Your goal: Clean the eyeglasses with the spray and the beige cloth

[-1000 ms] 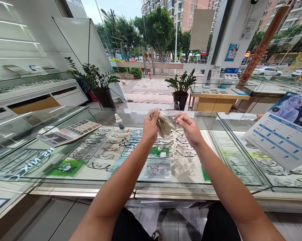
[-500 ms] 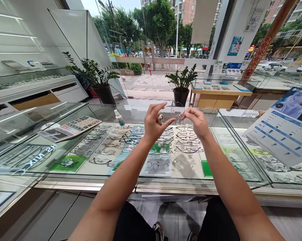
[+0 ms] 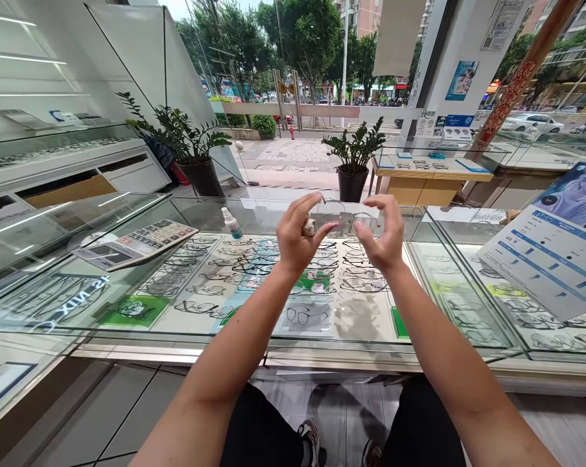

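Just right of the frame's centre, a pair of glasses (image 3: 344, 222) is up between two hands, above the glass display case (image 3: 341, 359). The right hand (image 3: 386, 239) grips one end, thumb by the lens. The left hand (image 3: 293, 239) clasps a pale cloth (image 3: 309, 227) in its palm (only a small bundle shows), thumb and forefinger apart around the other lens. A spray bottle (image 3: 232, 224) sits left of centre, near a calculator (image 3: 142, 242).
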